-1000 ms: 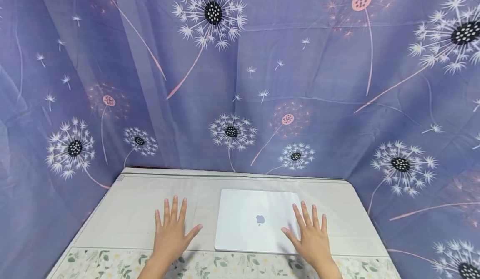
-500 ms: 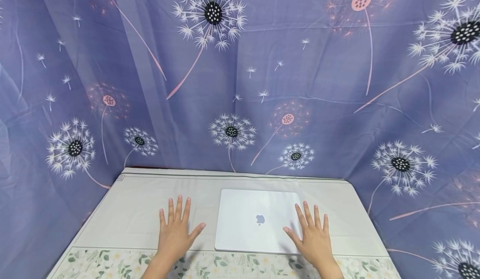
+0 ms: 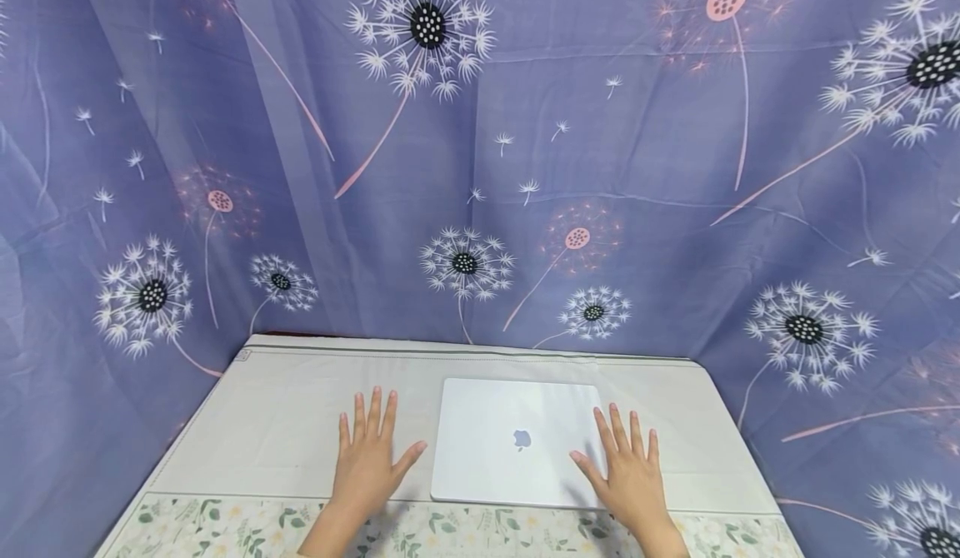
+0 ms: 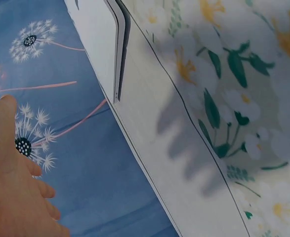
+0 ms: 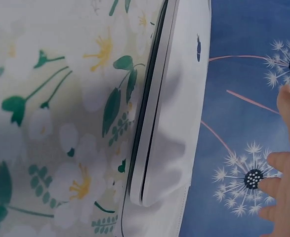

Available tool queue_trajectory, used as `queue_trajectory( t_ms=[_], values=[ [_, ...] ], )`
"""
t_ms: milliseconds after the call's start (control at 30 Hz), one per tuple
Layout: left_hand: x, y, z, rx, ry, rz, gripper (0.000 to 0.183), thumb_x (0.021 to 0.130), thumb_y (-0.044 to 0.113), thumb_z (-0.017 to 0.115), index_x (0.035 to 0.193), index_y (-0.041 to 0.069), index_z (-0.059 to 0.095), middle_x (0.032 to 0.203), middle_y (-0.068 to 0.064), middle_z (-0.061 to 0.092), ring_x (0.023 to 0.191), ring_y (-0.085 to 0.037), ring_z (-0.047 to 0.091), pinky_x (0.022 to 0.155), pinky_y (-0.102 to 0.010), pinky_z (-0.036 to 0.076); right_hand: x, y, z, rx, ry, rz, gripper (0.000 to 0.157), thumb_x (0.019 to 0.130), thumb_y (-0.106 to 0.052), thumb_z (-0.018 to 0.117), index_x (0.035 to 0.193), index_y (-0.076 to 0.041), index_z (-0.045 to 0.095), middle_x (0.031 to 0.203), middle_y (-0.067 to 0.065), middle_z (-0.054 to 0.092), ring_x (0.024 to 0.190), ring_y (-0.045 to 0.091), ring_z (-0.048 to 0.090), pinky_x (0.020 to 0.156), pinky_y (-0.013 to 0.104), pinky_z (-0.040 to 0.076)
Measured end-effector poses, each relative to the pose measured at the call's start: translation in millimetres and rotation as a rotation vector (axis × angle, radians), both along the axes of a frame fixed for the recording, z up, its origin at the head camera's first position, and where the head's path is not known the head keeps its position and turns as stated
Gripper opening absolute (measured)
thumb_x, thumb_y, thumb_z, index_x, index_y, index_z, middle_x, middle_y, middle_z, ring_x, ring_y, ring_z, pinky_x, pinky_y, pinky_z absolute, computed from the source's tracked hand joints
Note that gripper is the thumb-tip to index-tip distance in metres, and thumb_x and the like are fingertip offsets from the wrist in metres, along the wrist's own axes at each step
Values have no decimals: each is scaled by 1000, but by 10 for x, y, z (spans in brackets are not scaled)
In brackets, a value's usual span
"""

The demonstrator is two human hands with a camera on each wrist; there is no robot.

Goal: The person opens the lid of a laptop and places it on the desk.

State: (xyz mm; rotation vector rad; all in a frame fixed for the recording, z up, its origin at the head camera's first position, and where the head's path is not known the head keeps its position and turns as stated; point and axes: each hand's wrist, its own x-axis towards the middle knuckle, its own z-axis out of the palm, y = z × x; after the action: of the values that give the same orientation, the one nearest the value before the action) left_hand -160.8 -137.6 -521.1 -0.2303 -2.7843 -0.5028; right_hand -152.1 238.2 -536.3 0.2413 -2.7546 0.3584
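Note:
A closed silver laptop point(image 3: 487, 441) with an apple logo on its lid lies flat on the table. To its left is my left hand point(image 3: 367, 466), palm down with fingers spread and straight, holding nothing. My right hand point(image 3: 628, 479) is spread the same way over the laptop's right edge, its thumb above the lid. In the left wrist view, the left hand point(image 4: 11, 177) shows apart from the laptop's corner point(image 4: 110, 59), and its shadow falls on the table. The right wrist view has the right hand point(image 5: 289, 173) at the edge, raised off the laptop point(image 5: 169, 143).
The table has a pale cream cover point(image 3: 300, 375) with a floral strip point(image 3: 450, 529) along the near side. A blue-purple curtain point(image 3: 525, 141) printed with dandelions hangs behind the table and at both sides.
My left hand has moved to the right, nearer the laptop. The right hand has shifted very slightly right. The laptop stays where it was.

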Motion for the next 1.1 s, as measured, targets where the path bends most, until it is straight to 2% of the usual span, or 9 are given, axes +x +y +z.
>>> queue_trajectory(
  t_ms=[267,500,733,1100],
  values=[
    [-34,83,-6,17,-34,-13,86,90,54,59,151,3,27,157,-24,16,144,-45,4,115,-64,3,-22,35,-41,-39,-32,-3,74,93,-54,54,147,-5,37,151,25,31,140,49,19,115,63,-4],
    [-34,159,-26,15,-50,-49,86,91,53,58,151,3,25,156,-24,17,144,-45,7,114,-66,9,-36,64,-99,-46,-47,-19,74,93,-54,54,146,-4,38,150,26,33,139,51,21,115,62,-4],
    [-24,247,-73,9,-50,-82,83,91,49,60,149,-1,28,153,-27,24,143,-46,13,113,-65,16,-30,70,-125,-59,-73,-36,74,93,-53,55,145,-3,39,148,27,35,137,52,22,113,67,4],
    [-20,311,-181,37,-100,-167,79,93,44,59,147,-5,30,150,-30,29,141,-46,21,113,-62,21,-20,78,-181,-78,-147,-78,72,94,-49,55,141,3,42,144,34,35,133,56,26,107,72,18]
  ],
)
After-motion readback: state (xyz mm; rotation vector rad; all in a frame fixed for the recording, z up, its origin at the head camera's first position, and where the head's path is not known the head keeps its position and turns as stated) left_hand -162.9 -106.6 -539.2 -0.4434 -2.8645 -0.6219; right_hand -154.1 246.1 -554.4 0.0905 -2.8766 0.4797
